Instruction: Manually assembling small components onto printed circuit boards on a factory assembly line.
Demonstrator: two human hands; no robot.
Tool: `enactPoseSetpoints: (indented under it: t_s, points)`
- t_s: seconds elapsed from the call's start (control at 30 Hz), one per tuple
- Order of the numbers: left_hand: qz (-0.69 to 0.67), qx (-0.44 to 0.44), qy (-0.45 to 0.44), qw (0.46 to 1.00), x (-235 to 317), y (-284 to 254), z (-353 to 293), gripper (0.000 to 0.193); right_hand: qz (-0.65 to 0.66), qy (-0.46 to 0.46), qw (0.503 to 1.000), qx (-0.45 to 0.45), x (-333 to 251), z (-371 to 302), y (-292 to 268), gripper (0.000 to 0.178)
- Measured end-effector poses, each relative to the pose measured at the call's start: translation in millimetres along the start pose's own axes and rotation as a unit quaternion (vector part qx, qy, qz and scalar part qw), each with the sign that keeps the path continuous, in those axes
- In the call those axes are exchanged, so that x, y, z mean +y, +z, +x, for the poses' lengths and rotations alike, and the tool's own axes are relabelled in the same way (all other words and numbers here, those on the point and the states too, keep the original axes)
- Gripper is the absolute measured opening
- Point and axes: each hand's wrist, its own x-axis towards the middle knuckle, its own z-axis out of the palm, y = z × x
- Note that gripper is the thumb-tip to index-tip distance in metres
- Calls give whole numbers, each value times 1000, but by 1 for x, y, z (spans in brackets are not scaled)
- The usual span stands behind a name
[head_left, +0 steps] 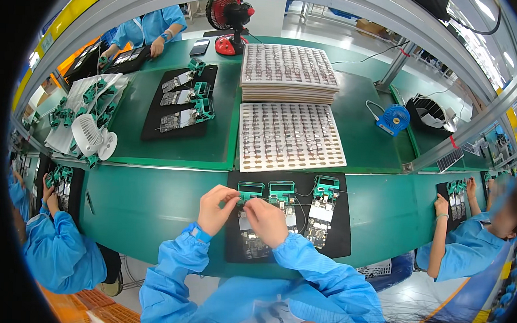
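Observation:
On a black mat (338, 237) lie three circuit boards, each with a green frame at its far end. My left hand (217, 208) pinches thumb and finger together beside the green frame of the leftmost board (256, 246). From the other side my right hand (268, 221) reaches over that same board, fingertips also pinched, almost meeting the left. What sits between the fingertips is too small to make out. The middle board (282, 191) is partly covered by my right hand. Thin wires trail around the rightmost board (318, 229).
Beyond the mat lies a white tray of small parts (293, 137), with a stack of similar trays (291, 67) behind. Another black mat with boards (183, 106) is further left. A white fan (92, 137) and blue fan (394, 118) stand aside. Co-workers sit left, right and opposite.

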Motion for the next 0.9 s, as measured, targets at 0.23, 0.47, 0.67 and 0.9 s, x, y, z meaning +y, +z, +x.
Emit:
enactPoseSetpoints:
  t_s: [0.23, 0.47, 0.67, 0.9]
  points:
    - [92, -18, 88, 992, 3, 3, 5, 12, -13, -3, 1000, 12, 2, -1, 1, 7]
    - [215, -79, 217, 949, -2, -9, 4, 29, -41, -24, 998, 38, -9, -9, -20, 9]
    - [433, -111, 345, 825, 5, -10, -5, 38, -197, 56, 955, 216, 23, -4, -100, 9]
    - [394, -115, 337, 848, 1, -9, 1, 38, -358, 61, 918, 161, 62, -8, -102, 15]
